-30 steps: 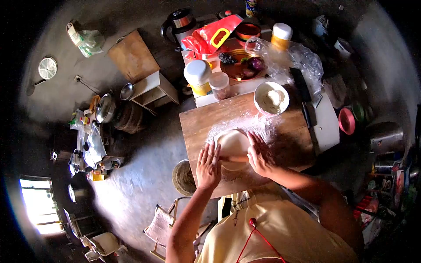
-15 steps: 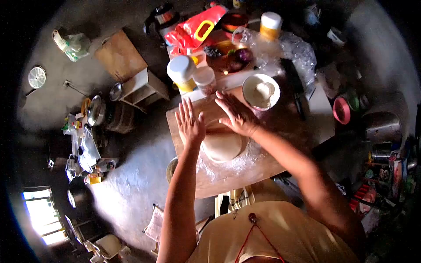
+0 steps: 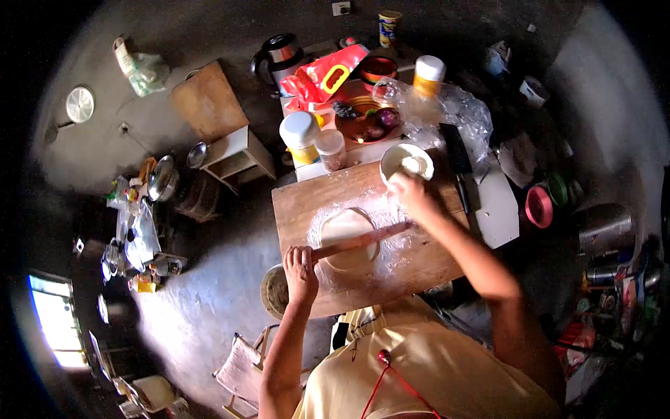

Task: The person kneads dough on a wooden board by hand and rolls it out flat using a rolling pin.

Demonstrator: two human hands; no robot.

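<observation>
1. The left hand (image 3: 301, 270) grips one end of a slim, reddish-brown wooden rolling pin (image 3: 357, 242), apparently to keep it steady single-handed; whether the far end rests or is lifted, I cannot tell.
2. The pin slants across a flat, round, off-white sheet of dough (image 3: 345, 225), which lies on a broad brown wooden board (image 3: 296, 202), probably for a firm, level surface.
3. Loose white flour (image 3: 396, 253) surrounds the dough, likely to prevent sticking.
4. The right hand (image 3: 412, 193), fingers bunched, is at the near rim of a round white bowl (image 3: 392, 153) holding flour; blur hides whether it grasps anything.
5. The bowl stands by the board's far edge, presumably for easy reach.
</observation>
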